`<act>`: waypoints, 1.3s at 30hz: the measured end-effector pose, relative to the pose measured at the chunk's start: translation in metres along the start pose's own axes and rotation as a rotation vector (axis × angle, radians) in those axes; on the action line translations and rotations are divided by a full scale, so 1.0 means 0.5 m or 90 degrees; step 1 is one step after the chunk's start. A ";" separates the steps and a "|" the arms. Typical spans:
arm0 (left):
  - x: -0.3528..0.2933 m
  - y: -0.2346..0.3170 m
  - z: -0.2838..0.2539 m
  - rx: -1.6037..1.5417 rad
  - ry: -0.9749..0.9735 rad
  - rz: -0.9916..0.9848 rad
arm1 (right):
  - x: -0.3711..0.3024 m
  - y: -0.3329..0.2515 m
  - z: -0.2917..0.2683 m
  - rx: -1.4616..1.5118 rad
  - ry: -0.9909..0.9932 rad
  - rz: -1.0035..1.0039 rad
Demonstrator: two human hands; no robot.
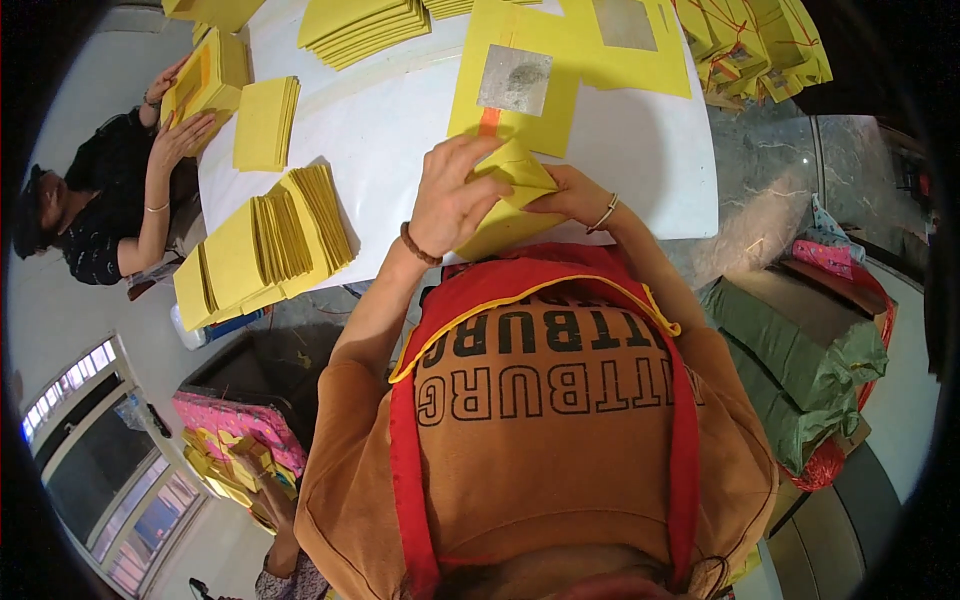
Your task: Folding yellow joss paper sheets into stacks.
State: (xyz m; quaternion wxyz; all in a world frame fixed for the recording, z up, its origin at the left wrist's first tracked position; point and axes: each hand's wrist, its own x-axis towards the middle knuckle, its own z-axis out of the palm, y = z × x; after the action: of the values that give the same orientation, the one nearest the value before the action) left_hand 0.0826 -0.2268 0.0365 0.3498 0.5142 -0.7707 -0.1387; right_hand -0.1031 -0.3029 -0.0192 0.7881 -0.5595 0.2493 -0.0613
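At the table's near edge, close to my red apron, I hold a folded yellow paper with its top edges standing up. The fingers of my left hand are curled against its left side. My right hand pinches its right edge, thumb toward the middle. Just beyond lie yellow sheets, one with a silver foil square and an orange strip. The inside of the folded paper is hidden from view.
Stacks of folded yellow paper stand on the white table to the left and far side. At the left, another person's hands hold a yellow bundle. Tied yellow packs are at the far right, a green-wrapped box below.
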 end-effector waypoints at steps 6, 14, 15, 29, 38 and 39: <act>-0.023 0.018 0.020 0.087 0.011 0.033 | 0.005 0.016 -0.012 0.011 -0.032 -0.024; -0.002 0.035 0.031 0.018 0.069 -0.093 | -0.001 -0.005 0.002 -0.069 -0.041 -0.003; 0.000 0.043 0.026 0.018 0.069 -0.092 | 0.000 0.000 0.001 -0.078 -0.038 -0.011; -0.011 0.020 0.036 -0.274 0.017 -0.337 | -0.008 -0.035 0.013 -0.079 -0.067 0.007; -0.008 -0.022 0.007 -0.323 0.049 -0.284 | 0.006 -0.030 0.005 -0.119 0.060 -0.082; -0.025 -0.044 -0.009 -0.316 0.048 -0.274 | 0.001 -0.018 -0.003 -0.031 0.085 -0.083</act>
State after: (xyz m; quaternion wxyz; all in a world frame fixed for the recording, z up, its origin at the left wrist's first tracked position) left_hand 0.1040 -0.2248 0.0223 0.4552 0.5692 -0.5733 -0.3742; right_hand -0.1017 -0.3076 -0.0117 0.7499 -0.5884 0.2660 -0.1437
